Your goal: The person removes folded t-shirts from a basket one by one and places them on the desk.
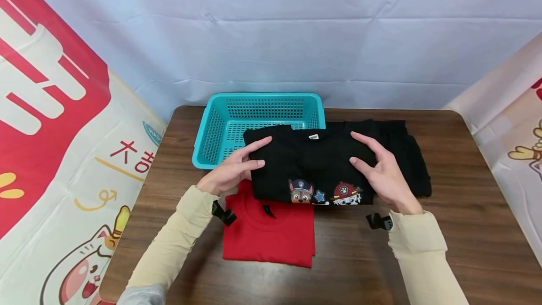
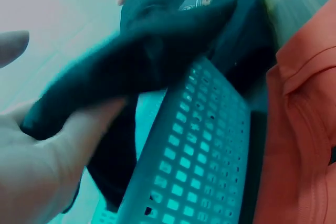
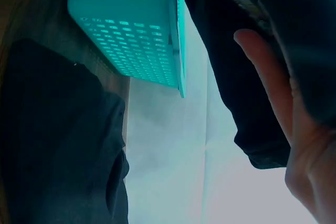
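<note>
A folded black T-shirt (image 1: pixel 311 164) with cartoon dog faces and a blue star along its front edge is held up above the table. My left hand (image 1: pixel 230 171) grips its left side, the fabric between thumb and fingers, as the left wrist view also shows. On the opposite side my right hand (image 1: pixel 387 173) grips the shirt's right end. Below and behind it stands a turquoise perforated basket (image 1: pixel 198 147), partly covered by the shirt. A folded red shirt (image 1: pixel 271 244) lies in front, its upper part hidden under the black one.
Another folded black garment (image 1: pixel 415 164) lies on the wooden table (image 1: pixel 449 154) to the right of the basket. A pale cloth backdrop (image 1: pixel 271 46) hangs along the table's back edge. Printed cloths flank both sides.
</note>
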The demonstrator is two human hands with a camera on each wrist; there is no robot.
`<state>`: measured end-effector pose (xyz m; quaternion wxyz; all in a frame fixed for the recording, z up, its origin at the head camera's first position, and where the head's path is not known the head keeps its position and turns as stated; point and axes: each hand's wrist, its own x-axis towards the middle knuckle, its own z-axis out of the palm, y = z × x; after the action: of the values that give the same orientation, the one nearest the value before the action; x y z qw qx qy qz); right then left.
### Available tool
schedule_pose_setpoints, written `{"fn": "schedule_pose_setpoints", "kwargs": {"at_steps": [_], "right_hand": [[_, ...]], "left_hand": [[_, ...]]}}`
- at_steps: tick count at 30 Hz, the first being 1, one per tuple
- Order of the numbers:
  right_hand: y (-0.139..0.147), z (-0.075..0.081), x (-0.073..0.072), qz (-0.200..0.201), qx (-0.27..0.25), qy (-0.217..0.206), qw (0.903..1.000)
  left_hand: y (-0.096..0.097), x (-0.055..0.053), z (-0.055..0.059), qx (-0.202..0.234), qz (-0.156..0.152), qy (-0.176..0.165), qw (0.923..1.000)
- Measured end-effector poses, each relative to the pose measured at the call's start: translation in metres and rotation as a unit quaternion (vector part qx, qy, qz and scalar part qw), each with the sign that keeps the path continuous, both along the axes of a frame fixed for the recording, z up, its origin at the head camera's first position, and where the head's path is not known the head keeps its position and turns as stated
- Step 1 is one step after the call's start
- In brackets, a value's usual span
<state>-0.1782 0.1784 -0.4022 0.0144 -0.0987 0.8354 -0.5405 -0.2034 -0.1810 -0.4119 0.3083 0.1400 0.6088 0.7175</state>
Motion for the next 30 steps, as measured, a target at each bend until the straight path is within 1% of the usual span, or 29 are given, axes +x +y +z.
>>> {"fn": "schedule_pose_setpoints", "kwargs": {"at_steps": [5,11,15,19,22,24,27,30], "right_hand": [[0.007,-0.001,0.007,0.012,0.026,0.024,0.9993],[0.014,-0.004,0.014,0.004,0.048,0.044,0.9978],[0.023,-0.009,0.020,-0.019,0.054,0.047,0.9973],[0.032,-0.014,0.028,-0.041,0.040,0.041,0.9975],[0.039,-0.017,0.035,-0.050,0.041,0.046,0.9969],[0.044,-0.019,0.038,-0.053,0.041,0.049,0.9966],[0.051,-0.022,0.045,-0.058,0.040,0.053,0.9961],[0.058,-0.026,0.052,-0.061,0.027,0.060,0.9960]], "left_hand": [[0.002,0.003,-0.003,0.012,-0.008,-0.014,0.9998],[0.007,0.007,-0.009,0.010,-0.015,0.003,0.9998],[0.011,0.012,-0.014,0.046,-0.033,0.011,0.9983],[0.014,0.017,-0.017,0.093,-0.062,0.014,0.9936],[0.018,0.021,-0.018,0.109,-0.089,0.016,0.9899],[0.021,0.024,-0.018,0.110,-0.101,0.012,0.9887],[0.026,0.028,-0.017,0.095,-0.109,0.026,0.9891],[0.031,0.033,-0.017,0.084,-0.118,0.031,0.9890]]}}
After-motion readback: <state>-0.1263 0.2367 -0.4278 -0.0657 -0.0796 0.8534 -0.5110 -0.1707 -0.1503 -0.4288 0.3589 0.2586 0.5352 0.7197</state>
